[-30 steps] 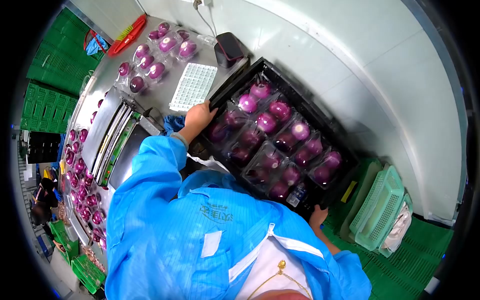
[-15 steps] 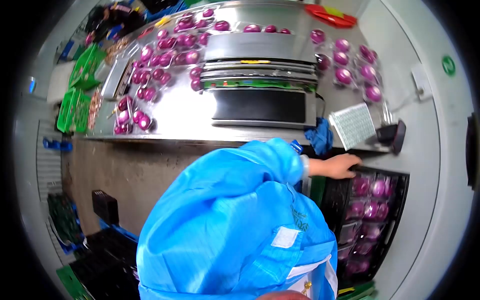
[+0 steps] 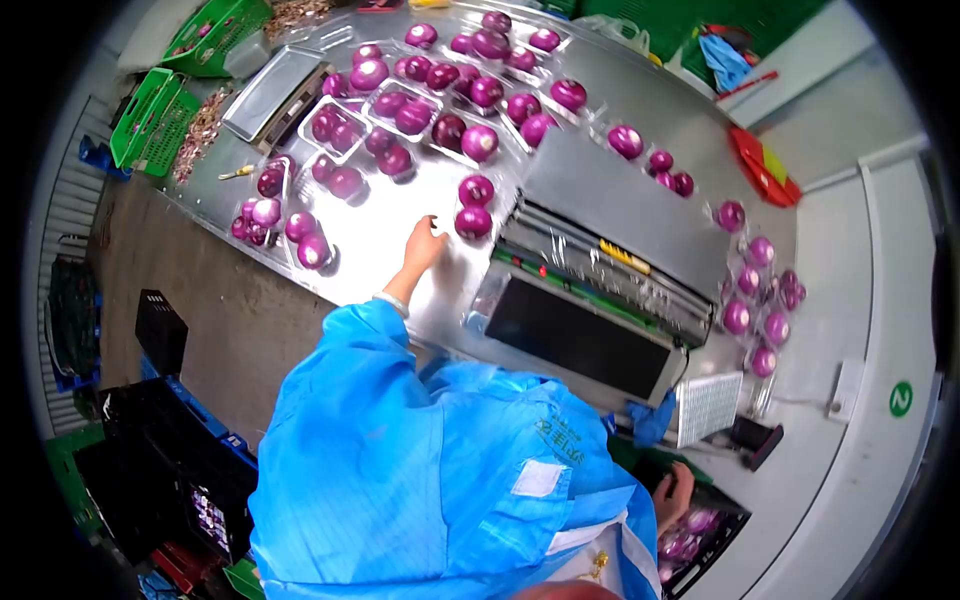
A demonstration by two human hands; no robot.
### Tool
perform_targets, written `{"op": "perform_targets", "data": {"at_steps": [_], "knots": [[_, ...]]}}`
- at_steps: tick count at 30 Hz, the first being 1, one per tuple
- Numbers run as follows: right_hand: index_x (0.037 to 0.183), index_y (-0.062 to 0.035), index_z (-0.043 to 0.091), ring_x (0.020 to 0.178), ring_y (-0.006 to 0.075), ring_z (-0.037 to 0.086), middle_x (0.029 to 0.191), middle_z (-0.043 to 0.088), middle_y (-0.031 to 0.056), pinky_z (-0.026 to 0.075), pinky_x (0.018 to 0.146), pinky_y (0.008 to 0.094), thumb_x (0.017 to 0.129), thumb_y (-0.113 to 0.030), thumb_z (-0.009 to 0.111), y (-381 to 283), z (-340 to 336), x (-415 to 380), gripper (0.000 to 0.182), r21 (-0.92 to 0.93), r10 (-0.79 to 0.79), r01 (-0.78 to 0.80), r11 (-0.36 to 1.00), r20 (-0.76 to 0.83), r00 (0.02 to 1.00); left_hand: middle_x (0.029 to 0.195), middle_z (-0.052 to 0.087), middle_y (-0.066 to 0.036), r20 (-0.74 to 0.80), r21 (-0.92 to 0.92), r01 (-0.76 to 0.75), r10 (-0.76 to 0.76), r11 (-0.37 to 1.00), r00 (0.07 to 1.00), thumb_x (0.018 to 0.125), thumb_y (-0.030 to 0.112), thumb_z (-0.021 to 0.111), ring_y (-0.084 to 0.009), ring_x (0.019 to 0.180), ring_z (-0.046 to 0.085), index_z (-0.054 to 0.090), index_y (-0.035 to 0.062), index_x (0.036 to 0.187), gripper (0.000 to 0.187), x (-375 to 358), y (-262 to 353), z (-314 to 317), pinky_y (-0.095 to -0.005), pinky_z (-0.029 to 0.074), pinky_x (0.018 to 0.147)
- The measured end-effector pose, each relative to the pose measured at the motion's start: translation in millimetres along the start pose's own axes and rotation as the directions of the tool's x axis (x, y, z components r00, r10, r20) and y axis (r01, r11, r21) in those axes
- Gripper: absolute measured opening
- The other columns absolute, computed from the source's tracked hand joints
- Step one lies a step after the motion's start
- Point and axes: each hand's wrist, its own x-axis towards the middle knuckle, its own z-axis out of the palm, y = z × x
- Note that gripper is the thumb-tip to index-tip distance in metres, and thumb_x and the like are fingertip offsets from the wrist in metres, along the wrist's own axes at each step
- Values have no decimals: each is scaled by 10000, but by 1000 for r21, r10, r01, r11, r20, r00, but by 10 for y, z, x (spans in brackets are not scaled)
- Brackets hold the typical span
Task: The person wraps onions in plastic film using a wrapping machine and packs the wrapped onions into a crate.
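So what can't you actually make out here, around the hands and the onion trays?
Head view:
- Right hand: partly behind the blue sleeve; its grip on the black crate can't be judged.
- Crate contents: mostly cut off by the sleeve and the dark lens edge.
- Left hand: reaches toward the onion pair; whether it touches the tray's wrap is too small to tell.
- Label sheet: print too small to read.

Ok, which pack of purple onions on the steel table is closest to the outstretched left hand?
The two-onion pack just right of the left hand, beside the wrapping machine; every other pack lies farther off.
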Motion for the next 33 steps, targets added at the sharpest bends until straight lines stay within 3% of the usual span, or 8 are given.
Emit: {"op": "perform_targets", "data": {"at_steps": [4,10,13,17,21,25,29,33], "knots": [[1008,23,626,908,368,628,979,635,201,507,811,396,806,69,582,-283,653,473,213,188,-90,47,981,226,970,1030,642,-288,-8,34,95,-95,995,995,805,190,638,-458,991,613,507,-38,1181,459,236,-180,283,-489,474,892],[952,-9,635,885,368,636,947,646,185,513,784,397,748,37,641,-623,920,654,209,221,-161,66,973,444,881,1030,625,-275,92,100,75,-85,992,992,799,21,583,-413,879,634,458,-3,916,173,293,53,183,-473,542,741],[962,-16,630,869,368,633,933,644,180,511,777,401,755,15,638,-595,974,766,208,214,-149,47,976,487,861,1097,614,-164,368,-666,448,-260,596,893,816,-5,558,-303,836,651,464,38,959,176,296,-182,173,-444,578,719],[994,-35,632,852,364,621,910,635,165,513,751,409,762,-10,627,-404,1130,979,233,269,-274,145,952,541,795,1321,499,-147,421,-787,517,-321,336,848,786,-97,492,-288,982,635,417,38,1100,351,-87,-29,-257,-467,593,739],[1005,-47,629,874,340,616,931,632,132,518,742,407,772,-19,615,-594,1149,1568,235,339,-439,285,897,605,664,1358,479,-217,185,-808,244,-162,536,969,694,-111,472,-286,1001,627,409,100,865,279,-338,-317,-555,-422,598,702],[1014,-30,634,915,317,629,997,651,108,529,766,388,789,-11,631,-725,1296,2232,226,432,-720,579,691,336,608,1382,447,-257,176,-787,168,-45,594,983,650,-86,459,-340,1093,619,367,93,804,253,-609,1131,-1030,-341,594,529],[1128,-14,607,947,292,632,1080,643,126,527,802,363,844,-24,605,-852,1447,2898,284,617,-573,367,696,169,802,1373,462,-277,427,-722,254,125,644,896,635,-81,424,-386,1103,615,352,69,839,263,-445,2115,-819,-327,574,475],[1281,1,522,856,175,638,1041,657,109,520,759,302,836,7,519,-847,1644,3498,446,871,-308,-190,452,353,883,1357,502,-258,628,-614,338,182,713,756,641,-97,402,-364,1132,604,358,94,837,277,-225,3085,-120,-303,568,484]]}}
